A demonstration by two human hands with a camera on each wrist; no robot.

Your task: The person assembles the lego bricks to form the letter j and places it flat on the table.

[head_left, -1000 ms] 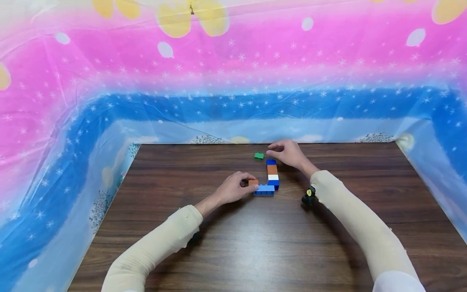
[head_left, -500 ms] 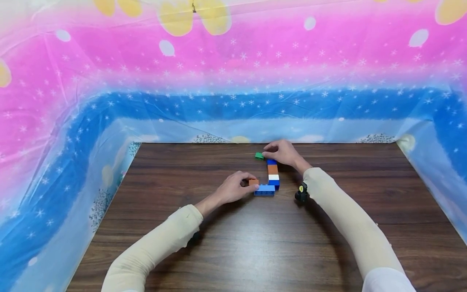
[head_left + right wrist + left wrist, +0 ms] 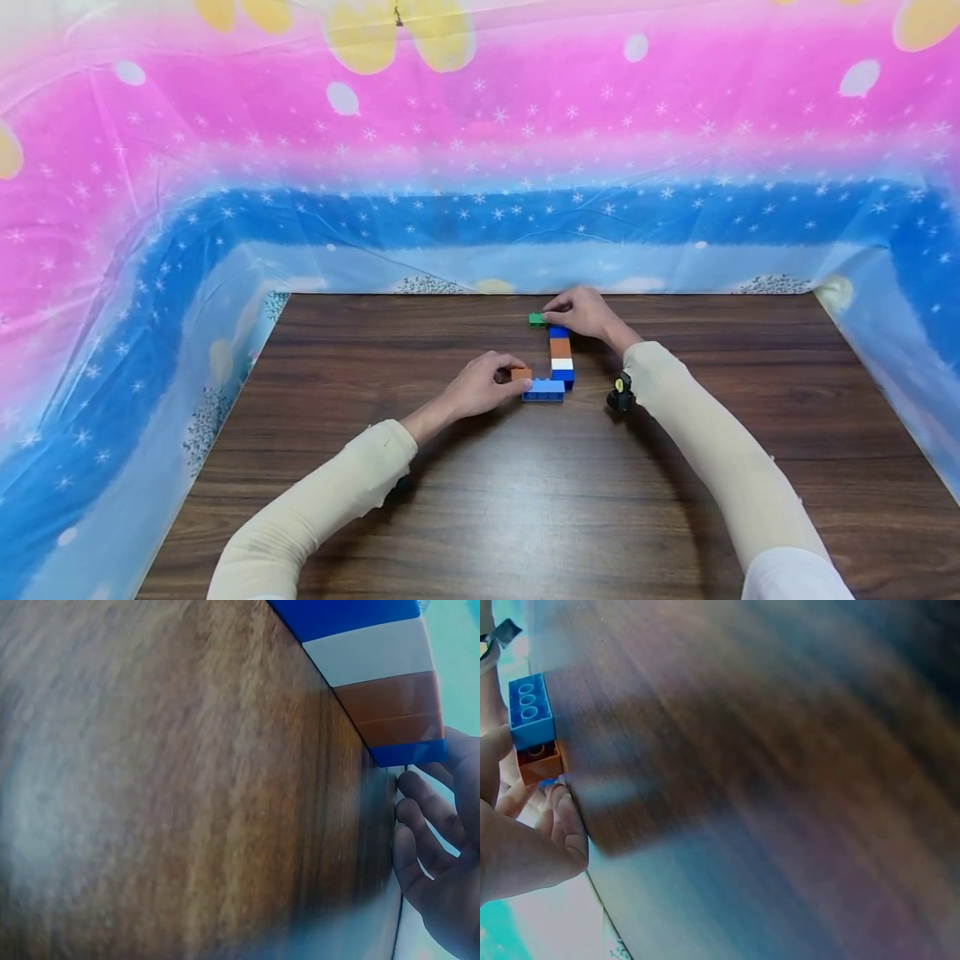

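In the head view my left hand (image 3: 483,386) holds a small orange brick (image 3: 521,374) between thumb and fingers, its thumb also at the end of a light blue brick (image 3: 543,391). The left wrist view shows the light blue brick's hollow underside (image 3: 529,705) facing sideways. My right hand (image 3: 587,313) pinches a small green brick (image 3: 536,319) near the table's far edge. Just in front of that hand runs a row of joined bricks (image 3: 561,348): blue, orange, white, blue. In the right wrist view this row stands beside the right hand (image 3: 439,847); the green brick is hidden there.
A dark wood-grain table (image 3: 487,500) carries the bricks. Behind it hangs a pink and blue patterned cloth (image 3: 480,217), reaching the far edge. A small black device (image 3: 620,393) sits at the right wrist.
My right hand has moved left and taken hold of the green brick, which has turned and shifted slightly right. The left hand has stayed in place.
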